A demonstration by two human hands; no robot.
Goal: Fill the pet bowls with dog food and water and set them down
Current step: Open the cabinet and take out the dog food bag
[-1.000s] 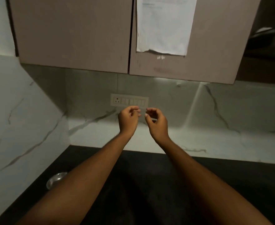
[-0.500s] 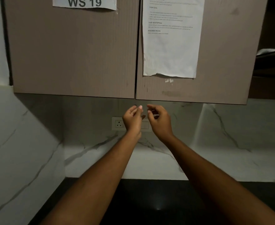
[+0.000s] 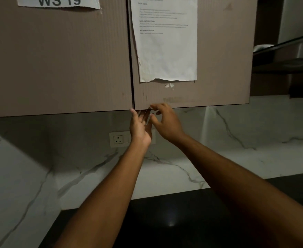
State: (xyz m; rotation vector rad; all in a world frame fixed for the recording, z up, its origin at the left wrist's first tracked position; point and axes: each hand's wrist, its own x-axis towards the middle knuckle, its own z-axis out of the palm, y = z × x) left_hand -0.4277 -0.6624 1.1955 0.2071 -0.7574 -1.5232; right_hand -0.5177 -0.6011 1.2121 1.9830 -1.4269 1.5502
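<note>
Handleless taupe cabinet doors point(image 3: 218, 51) leave only a lower edge to pull, so my straight-fingered left hand point(image 3: 140, 126) and loosely curled, empty right hand point(image 3: 166, 122) sit there.

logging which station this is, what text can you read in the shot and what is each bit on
"WS 19": white paper sign on the left taupe cabinet door, top edge cut off.
"TASK GOAL": faint heading on the white printed sheet on the right taupe cabinet door.
"TASK DESCRIPTION": heading, same sheet.
"REQUIRED PROPS": heading, same sheet.
Body lines under each heading: too small and blurred to read.
</note>
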